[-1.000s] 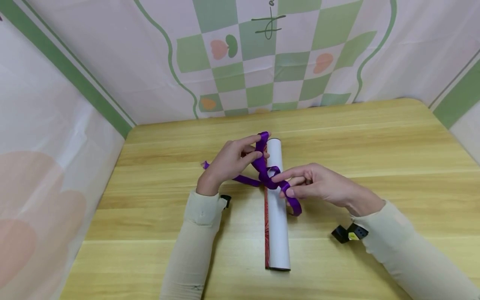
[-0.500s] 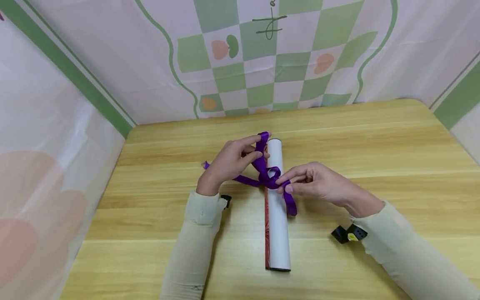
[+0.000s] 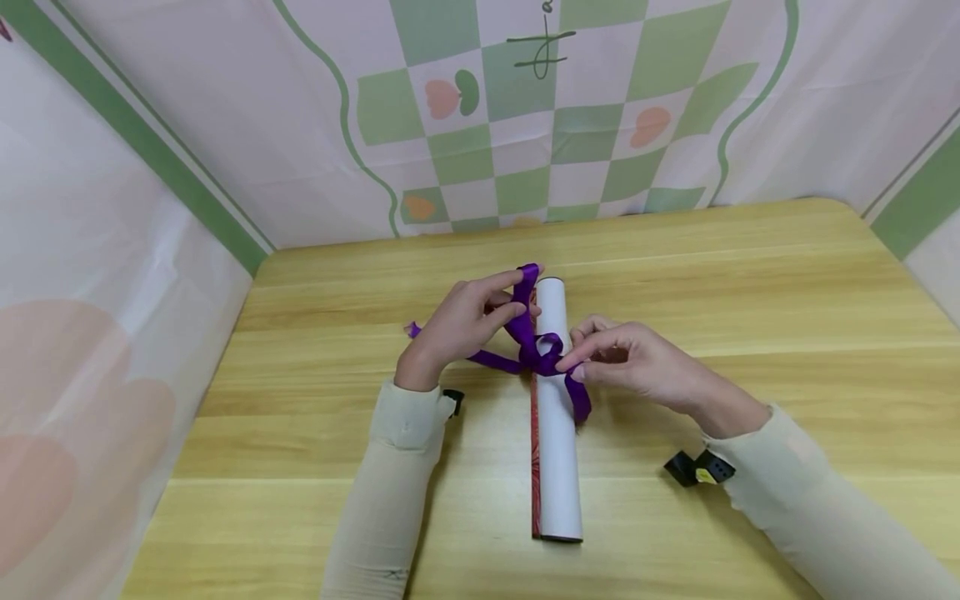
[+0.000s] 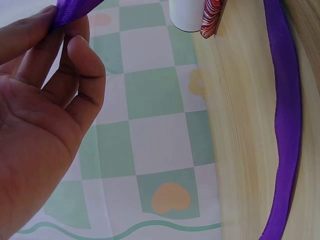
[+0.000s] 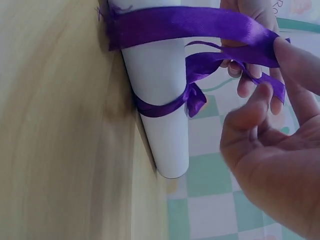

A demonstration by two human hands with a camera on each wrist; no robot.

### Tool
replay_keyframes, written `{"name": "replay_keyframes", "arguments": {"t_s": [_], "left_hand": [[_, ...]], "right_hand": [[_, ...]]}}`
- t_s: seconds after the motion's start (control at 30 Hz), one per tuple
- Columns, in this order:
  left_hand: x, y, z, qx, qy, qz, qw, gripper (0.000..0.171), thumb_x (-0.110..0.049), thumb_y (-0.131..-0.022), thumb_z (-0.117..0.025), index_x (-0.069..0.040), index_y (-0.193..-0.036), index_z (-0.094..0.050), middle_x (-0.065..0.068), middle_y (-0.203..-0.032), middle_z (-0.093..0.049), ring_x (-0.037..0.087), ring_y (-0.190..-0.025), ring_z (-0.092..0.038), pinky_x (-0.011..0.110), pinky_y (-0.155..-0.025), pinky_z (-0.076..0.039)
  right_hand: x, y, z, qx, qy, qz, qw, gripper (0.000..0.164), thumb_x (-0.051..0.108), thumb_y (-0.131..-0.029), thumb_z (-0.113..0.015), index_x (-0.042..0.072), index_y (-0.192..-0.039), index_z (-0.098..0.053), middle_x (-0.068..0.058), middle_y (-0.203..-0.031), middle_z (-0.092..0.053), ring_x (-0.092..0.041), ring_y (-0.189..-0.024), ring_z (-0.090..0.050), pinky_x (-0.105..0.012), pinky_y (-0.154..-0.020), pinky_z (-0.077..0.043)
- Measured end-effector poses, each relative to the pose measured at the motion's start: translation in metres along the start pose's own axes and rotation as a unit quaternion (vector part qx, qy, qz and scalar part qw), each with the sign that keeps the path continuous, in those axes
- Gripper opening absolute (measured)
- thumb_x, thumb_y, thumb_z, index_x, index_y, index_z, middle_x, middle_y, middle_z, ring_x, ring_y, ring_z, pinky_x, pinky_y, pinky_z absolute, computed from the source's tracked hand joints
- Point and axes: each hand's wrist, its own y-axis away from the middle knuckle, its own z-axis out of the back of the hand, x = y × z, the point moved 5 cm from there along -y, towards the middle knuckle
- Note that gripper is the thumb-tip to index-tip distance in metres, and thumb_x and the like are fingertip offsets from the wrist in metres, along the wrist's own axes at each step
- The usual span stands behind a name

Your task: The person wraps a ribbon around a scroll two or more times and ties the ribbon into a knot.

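A white roll (image 3: pixel 559 467) with a red patterned strip (image 3: pixel 536 475) along its left side lies lengthwise on the table. Purple ribbon (image 3: pixel 522 329) circles its middle, with a knot on top, as the right wrist view shows. My left hand (image 3: pixel 467 321) pinches a raised loop of this ribbon above the roll's far half. On the other side, my right hand (image 3: pixel 637 367) holds a stretch of ribbon between thumb and fingers, close to the knot. One tail (image 4: pixel 287 100) trails left across the table; another (image 5: pixel 150 30) hangs over the roll's right side.
The wooden table (image 3: pixel 315 517) meets a cloth backdrop (image 3: pixel 517 142) with green checks along its far edge. More cloth (image 3: pixel 97 292) hangs at the left. Small black devices (image 3: pixel 699 468) sit at both wrists.
My right hand has drawn the ribbon in closer to the knot, and its hanging tail has swung left and up a little. The left hand holds its loop in the same place.
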Motion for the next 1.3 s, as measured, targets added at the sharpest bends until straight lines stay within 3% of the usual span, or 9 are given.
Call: {"name": "replay_keyframes", "arguments": {"t_s": [0.1, 0.23, 0.43, 0.57, 0.73, 0.93, 1.07, 1.17, 1.3], "left_hand": [[0.000, 0.000, 0.000, 0.001, 0.000, 0.001, 1.0000, 0.048, -0.022, -0.097, -0.052, -0.010, -0.144, -0.046, -0.004, -0.103, -0.072, 0.013, -0.050, -0.030, 0.025, -0.052, -0.028], [0.000, 0.000, 0.001, -0.001, 0.002, 0.003, 1.0000, 0.048, -0.022, -0.097, -0.053, -0.010, -0.143, -0.046, -0.004, -0.103, -0.072, 0.013, -0.052, -0.033, 0.025, -0.054, -0.031], [-0.001, 0.000, 0.001, -0.002, 0.000, -0.001, 1.0000, 0.048, -0.021, -0.097, -0.053, -0.010, -0.143, -0.047, -0.005, -0.102, -0.072, 0.013, -0.051, -0.031, 0.026, -0.053, -0.029], [0.000, 0.000, 0.001, -0.006, -0.010, 0.005, 0.9999, 0.048, -0.021, -0.097, -0.054, -0.008, -0.142, -0.047, -0.002, -0.101, -0.073, 0.012, -0.053, -0.036, 0.024, -0.055, -0.032], [0.000, 0.000, 0.000, -0.004, -0.006, 0.008, 0.9999, 0.047, -0.020, -0.097, -0.053, -0.008, -0.142, -0.047, -0.004, -0.100, -0.072, 0.012, -0.052, -0.033, 0.025, -0.053, -0.031], [-0.002, 0.000, 0.000, 0.001, 0.001, 0.003, 1.0000, 0.048, -0.021, -0.097, -0.052, -0.009, -0.143, -0.046, -0.003, -0.103, -0.072, 0.013, -0.051, -0.031, 0.025, -0.053, -0.030], [-0.003, 0.000, 0.001, -0.001, 0.004, -0.001, 1.0000, 0.048, -0.020, -0.097, -0.053, -0.007, -0.143, -0.046, -0.002, -0.102, -0.073, 0.013, -0.053, -0.033, 0.026, -0.055, -0.031], [-0.002, 0.000, 0.000, -0.001, 0.004, -0.002, 1.0000, 0.048, -0.020, -0.097, -0.053, -0.008, -0.143, -0.046, -0.004, -0.101, -0.073, 0.013, -0.053, -0.033, 0.026, -0.055, -0.031], [-0.001, 0.000, 0.000, 0.000, 0.003, 0.001, 1.0000, 0.048, -0.020, -0.097, -0.053, -0.008, -0.143, -0.046, -0.005, -0.101, -0.072, 0.012, -0.052, -0.032, 0.025, -0.054, -0.030]], "right_hand": [[0.002, 0.001, 0.001, -0.005, 0.019, 0.005, 1.000, 0.017, 0.012, -0.091, -0.061, 0.006, -0.103, -0.072, -0.016, -0.125, -0.050, -0.025, -0.117, -0.045, -0.030, -0.088, -0.042], [0.006, 0.000, -0.001, 0.018, -0.006, 0.026, 0.999, 0.016, 0.009, -0.095, -0.054, 0.000, -0.103, -0.064, -0.013, -0.138, -0.051, -0.030, -0.129, -0.043, -0.031, -0.095, -0.044], [0.009, -0.002, -0.006, 0.028, -0.057, 0.045, 0.997, 0.017, 0.006, -0.099, -0.044, -0.001, -0.109, -0.056, -0.016, -0.117, -0.065, -0.028, -0.114, -0.057, -0.033, -0.092, -0.048], [0.009, -0.003, -0.005, -0.015, -0.013, 0.052, 0.998, 0.018, 0.008, -0.099, -0.046, -0.002, -0.109, -0.057, -0.016, -0.103, -0.065, -0.022, -0.096, -0.061, -0.031, -0.079, -0.052], [0.008, -0.002, -0.003, -0.076, 0.074, 0.050, 0.993, 0.019, 0.012, -0.097, -0.052, 0.001, -0.108, -0.063, -0.011, -0.100, -0.064, -0.017, -0.083, -0.056, -0.029, -0.066, -0.048], [0.004, -0.003, -0.001, -0.110, 0.107, -0.007, 0.988, 0.034, 0.024, -0.091, -0.062, 0.010, -0.123, -0.062, -0.005, -0.100, -0.068, -0.016, -0.083, -0.062, -0.027, -0.067, -0.050], [0.000, -0.003, 0.002, -0.127, 0.100, -0.058, 0.985, 0.036, 0.032, -0.087, -0.067, 0.007, -0.112, -0.067, -0.004, -0.093, -0.070, -0.015, -0.081, -0.065, -0.027, -0.067, -0.052], [-0.003, -0.003, 0.003, -0.132, 0.111, -0.067, 0.983, 0.032, 0.035, -0.088, -0.065, 0.008, -0.103, -0.071, -0.002, -0.094, -0.070, -0.015, -0.081, -0.063, -0.028, -0.068, -0.052], [-0.005, -0.005, 0.004, -0.129, 0.153, -0.054, 0.978, 0.032, 0.035, -0.093, -0.058, 0.010, -0.106, -0.072, 0.001, -0.096, -0.070, -0.014, -0.081, -0.060, -0.027, -0.067, -0.051]]}}
